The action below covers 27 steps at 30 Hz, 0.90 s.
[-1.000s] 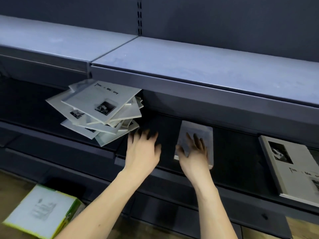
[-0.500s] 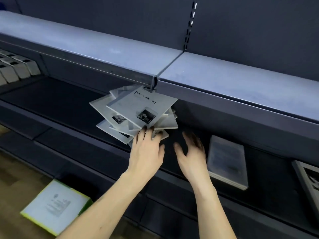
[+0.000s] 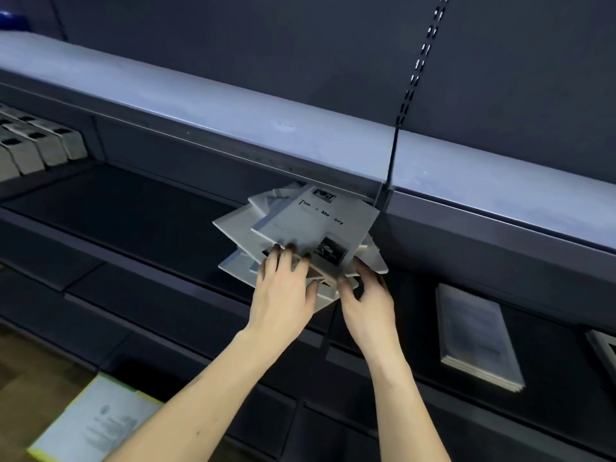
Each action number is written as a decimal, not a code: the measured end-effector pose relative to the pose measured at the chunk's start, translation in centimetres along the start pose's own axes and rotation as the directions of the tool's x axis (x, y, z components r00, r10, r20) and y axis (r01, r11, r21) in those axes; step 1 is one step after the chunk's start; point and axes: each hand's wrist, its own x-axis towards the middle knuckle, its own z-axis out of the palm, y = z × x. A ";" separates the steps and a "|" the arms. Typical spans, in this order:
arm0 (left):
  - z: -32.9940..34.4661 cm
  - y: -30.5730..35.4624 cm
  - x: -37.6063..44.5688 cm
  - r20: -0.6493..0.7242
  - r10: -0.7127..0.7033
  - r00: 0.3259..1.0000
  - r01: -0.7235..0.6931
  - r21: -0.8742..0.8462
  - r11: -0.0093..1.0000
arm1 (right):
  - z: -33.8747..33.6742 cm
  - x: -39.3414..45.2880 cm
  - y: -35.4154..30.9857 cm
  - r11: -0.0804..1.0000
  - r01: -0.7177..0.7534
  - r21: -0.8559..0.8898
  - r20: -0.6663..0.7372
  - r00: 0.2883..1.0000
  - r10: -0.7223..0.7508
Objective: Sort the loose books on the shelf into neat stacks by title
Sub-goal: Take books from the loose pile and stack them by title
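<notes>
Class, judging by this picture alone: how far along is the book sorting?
Done: one squared stack lies flat at right. In hand: the left hand and right hand touch the fanned, crooked pile; whether they grip it is unclear. Left: squaring that pile.

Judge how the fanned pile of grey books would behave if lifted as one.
The pile of grey books is skewed, each at a different angle, so it would probably slide apart. The covers look smooth, likely slippery. Both hands at its front edge suggest squaring first.
</notes>
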 end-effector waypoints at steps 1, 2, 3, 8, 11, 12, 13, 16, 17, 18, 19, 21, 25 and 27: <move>-0.1 -0.7 0.3 0.000 0.004 1.000 -0.004 -0.008 1.000 | 0.6 0.1 -0.3 1.000 -0.019 0.005 0.005 1.000 0.019; -0.1 -1.2 0.6 0.005 0.004 1.000 -0.004 -0.018 1.000 | 1.0 0.2 -0.5 0.999 -0.045 0.008 0.018 0.999 0.045; -0.2 -1.9 0.9 0.015 0.006 1.000 -0.006 -0.029 1.000 | 1.7 0.3 -0.7 0.997 -0.072 0.005 0.031 0.997 0.072; -0.2 -4.4 2.9 0.074 0.011 0.997 -0.006 -0.065 0.998 | 3.4 0.6 -1.2 0.991 -0.123 -0.049 0.035 0.992 0.125; -0.2 -5.2 4.0 0.092 -0.007 0.996 0.012 -0.055 0.998 | 3.6 1.2 -1.5 0.988 -0.152 -0.036 0.014 0.988 0.152; -0.1 -5.3 4.3 0.097 -0.014 0.995 0.018 -0.047 0.999 | 3.7 1.4 -1.5 0.987 -0.161 -0.025 0.003 0.987 0.161; 0.0 -5.5 4.7 0.102 -0.026 0.994 0.032 -0.053 0.998 | 3.9 1.7 -1.5 0.986 -0.168 -0.019 -0.008 0.986 0.168; 0.1 -5.9 6.0 0.112 -0.081 0.990 0.093 -0.109 0.990 | 4.0 2.3 -1.1 0.981 -0.190 -0.026 -0.018 0.982 0.190; 0.0 -5.9 6.4 0.128 -0.101 0.987 0.117 -0.125 0.985 | 4.0 2.5 -1.0 0.980 -0.196 -0.018 -0.024 0.980 0.196; -0.1 -6.0 6.8 0.148 -0.120 0.982 0.141 -0.134 0.981 | 3.9 2.7 -1.0 0.978 -0.210 -0.001 -0.027 0.977 0.210; -0.3 -6.0 7.2 0.166 -0.134 0.977 0.157 -0.135 0.978 | 3.9 3.0 -1.1 0.973 -0.232 0.019 -0.025 0.972 0.232; -0.5 -6.0 7.4 0.177 -0.143 0.974 0.166 -0.124 0.978 | 4.0 3.4 -1.2 0.963 -0.265 0.058 -0.035 0.963 0.267; -0.8 -6.0 6.6 0.147 -0.127 0.981 0.139 -0.071 0.988 | 4.1 3.9 -0.9 0.954 -0.282 0.103 -0.088 0.953 0.292; -0.8 -5.9 6.2 0.148 -0.140 0.979 0.154 -0.084 0.985 | 4.2 3.9 -0.5 0.942 -0.300 0.153 -0.110 0.942 0.318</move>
